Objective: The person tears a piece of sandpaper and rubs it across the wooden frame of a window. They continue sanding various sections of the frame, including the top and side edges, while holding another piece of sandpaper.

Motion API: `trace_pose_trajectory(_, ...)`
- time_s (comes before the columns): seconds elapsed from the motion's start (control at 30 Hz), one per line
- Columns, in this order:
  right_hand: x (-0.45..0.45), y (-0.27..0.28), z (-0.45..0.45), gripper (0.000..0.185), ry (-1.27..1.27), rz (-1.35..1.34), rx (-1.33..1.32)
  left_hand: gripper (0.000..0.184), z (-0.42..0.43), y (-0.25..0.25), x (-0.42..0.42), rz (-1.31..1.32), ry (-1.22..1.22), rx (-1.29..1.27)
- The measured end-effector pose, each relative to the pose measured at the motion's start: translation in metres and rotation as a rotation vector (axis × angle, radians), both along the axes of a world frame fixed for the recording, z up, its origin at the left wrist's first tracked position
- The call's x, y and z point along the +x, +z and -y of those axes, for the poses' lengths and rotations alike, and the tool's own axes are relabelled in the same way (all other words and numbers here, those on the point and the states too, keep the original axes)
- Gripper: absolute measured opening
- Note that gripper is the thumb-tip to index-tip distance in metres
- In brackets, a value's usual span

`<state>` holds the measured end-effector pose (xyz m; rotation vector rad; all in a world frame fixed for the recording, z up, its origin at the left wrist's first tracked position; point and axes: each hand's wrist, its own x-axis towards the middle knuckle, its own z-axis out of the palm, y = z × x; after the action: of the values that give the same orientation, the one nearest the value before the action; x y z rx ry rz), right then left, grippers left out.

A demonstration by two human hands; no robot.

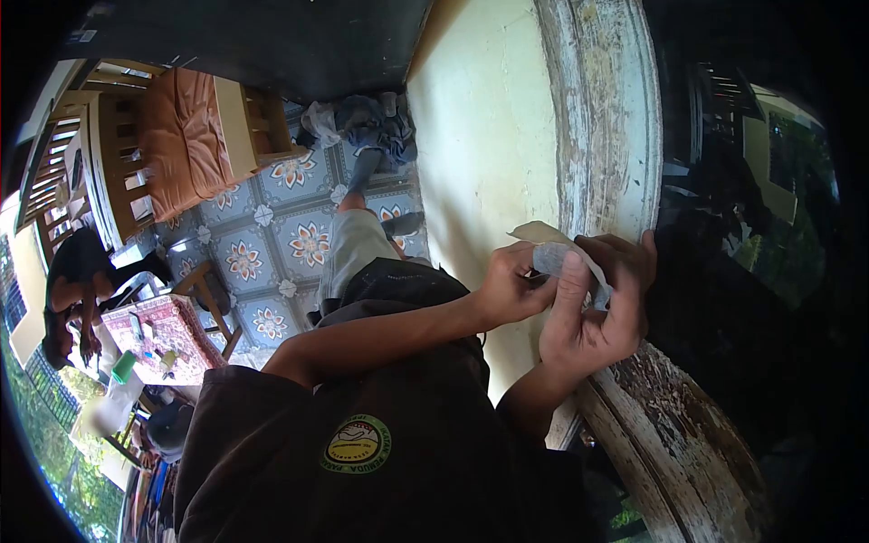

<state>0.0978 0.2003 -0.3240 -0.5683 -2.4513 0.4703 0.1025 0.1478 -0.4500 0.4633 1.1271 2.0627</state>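
Note:
A small folded sheet [550,260], pale tan on one face and grey on the other, like sandpaper, is between my two hands. My left hand [514,288] pinches its near left edge with bent fingers. The thumb of my right hand [593,312] presses on the grey face, while the fingers curl behind the sheet and partly hide it. Just beyond and below my hands runs a worn wooden frame [602,118] with flaking pale paint and bare brown patches.
Beside the frame is a cream wall [480,118]. Cloths [371,127] lie on the patterned tile floor [258,208]. A bench with an orange cushion [186,140], a cloth-covered table [186,330] holding small items, and another person [77,281] are at left.

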Motion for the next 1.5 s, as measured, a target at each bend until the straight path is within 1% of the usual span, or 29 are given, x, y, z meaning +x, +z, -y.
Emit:
trace_pose_trajectory(0.03, 0.001, -0.001, -0.001, 0.012, -0.001, -0.042, -0.013, 0.015, -0.002, -0.008, 0.006, 0.008, 0.005, -0.001)
trace_pose_trajectory(0.07, 0.002, -0.005, 0.0, 0.012, -0.046, -0.119, -0.065, 0.015, -0.004, -0.016, 0.012, -0.104, 0.053, -0.049)
trace_pose_trajectory(0.1, 0.003, -0.005, -0.001, 0.012, -0.048, -0.119, -0.067, 0.016, -0.005, -0.02, 0.014, -0.218, 0.096, -0.099)
trace_pose_trajectory(0.13, 0.003, -0.005, 0.0, 0.01, -0.061, -0.158, -0.093, 0.01, -0.01, 0.003, -0.001, -0.049, 0.111, 0.006)
trace_pose_trajectory(0.17, 0.004, -0.004, 0.001, 0.009, -0.079, -0.197, -0.117, 0.01, -0.014, 0.004, -0.006, -0.052, 0.099, 0.005)
trace_pose_trajectory(0.23, 0.007, -0.001, 0.002, 0.01, -0.083, -0.174, -0.122, 0.006, -0.032, 0.003, -0.022, 0.177, 0.13, -0.099)
trace_pose_trajectory(0.3, 0.008, 0.003, 0.0, 0.012, -0.062, -0.114, -0.131, 0.007, -0.051, 0.007, -0.046, 0.11, 0.227, -0.168)
trace_pose_trajectory(0.37, 0.005, 0.004, -0.002, 0.012, -0.07, -0.133, -0.124, 0.006, -0.052, 0.013, -0.061, 0.066, 0.181, -0.174)
trace_pose_trajectory(0.43, 0.002, 0.004, 0.0, 0.006, -0.098, -0.115, -0.131, 0.005, -0.049, 0.01, -0.068, -0.027, 0.131, -0.184)
trace_pose_trajectory(0.47, 0.001, 0.005, -0.001, 0.006, -0.101, -0.08, -0.133, 0.008, -0.049, 0.007, -0.068, 0.003, 0.128, -0.148)
trace_pose_trajectory(0.57, -0.002, 0.006, 0.0, 0.007, -0.13, -0.095, -0.153, 0.009, -0.055, -0.001, -0.078, 0.037, 0.128, -0.108)
trace_pose_trajectory(0.6, -0.003, 0.007, 0.001, 0.007, -0.141, -0.106, -0.144, 0.011, -0.067, 0.001, -0.093, 0.103, 0.172, -0.133)
trace_pose_trajectory(0.63, -0.003, 0.008, 0.002, 0.007, -0.174, -0.125, -0.173, 0.009, -0.076, 0.007, -0.116, 0.096, 0.168, -0.177)
trace_pose_trajectory(0.7, -0.006, 0.01, 0.002, 0.008, -0.216, -0.156, -0.196, 0.01, -0.096, 0.005, -0.15, 0.072, 0.218, -0.086)
trace_pose_trajectory(0.8, -0.012, 0.011, 0.004, 0.009, -0.283, -0.168, -0.222, 0.011, -0.098, 0.014, -0.169, 0.023, 0.173, -0.141)
trace_pose_trajectory(0.9, -0.018, 0.01, 0.007, 0.01, -0.349, -0.176, -0.218, 0.011, -0.103, 0.003, -0.172, -0.019, 0.175, -0.104)
trace_pose_trajectory(0.93, -0.02, 0.009, 0.008, 0.011, -0.361, -0.179, -0.206, 0.011, -0.104, 0.003, -0.176, -0.018, 0.165, -0.108)
trace_pose_trajectory(1.0, -0.024, 0.007, 0.01, 0.011, -0.384, -0.189, -0.19, 0.01, -0.112, 0.003, -0.189, 0.073, 0.176, -0.069)
trace_pose_trajectory(1.03, -0.025, 0.007, 0.011, 0.01, -0.408, -0.175, -0.185, 0.009, -0.12, 0.0, -0.202, 0.093, 0.199, -0.011)
trace_pose_trajectory(1.1, -0.028, 0.007, 0.012, 0.01, -0.445, -0.167, -0.165, 0.009, -0.134, 0.002, -0.219, 0.138, 0.258, 0.012)
trace_pose_trajectory(1.13, -0.028, 0.006, 0.013, 0.009, -0.467, -0.18, -0.175, 0.011, -0.134, 0.005, -0.225, 0.094, 0.241, -0.032)
trace_pose_trajectory(1.2, -0.03, 0.007, 0.014, 0.008, -0.495, -0.194, -0.184, 0.011, -0.135, 0.006, -0.228, 0.081, 0.227, -0.036)
trace_pose_trajectory(1.23, -0.031, 0.007, 0.014, 0.007, -0.499, -0.159, -0.176, 0.012, -0.135, 0.005, -0.229, 0.068, 0.225, -0.049)
trace_pose_trajectory(1.3, -0.032, 0.007, 0.017, 0.007, -0.511, -0.118, -0.171, 0.011, -0.148, -0.001, -0.245, 0.017, 0.314, -0.08)
trace_pose_trajectory(1.37, -0.035, 0.006, 0.018, 0.007, -0.552, -0.133, -0.17, 0.011, -0.166, -0.002, -0.274, 0.068, 0.382, -0.01)
trace_pose_trajectory(1.5, -0.04, 0.001, 0.022, 0.009, -0.598, -0.16, -0.178, 0.012, -0.176, 0.007, -0.291, 0.086, 0.435, 0.002)
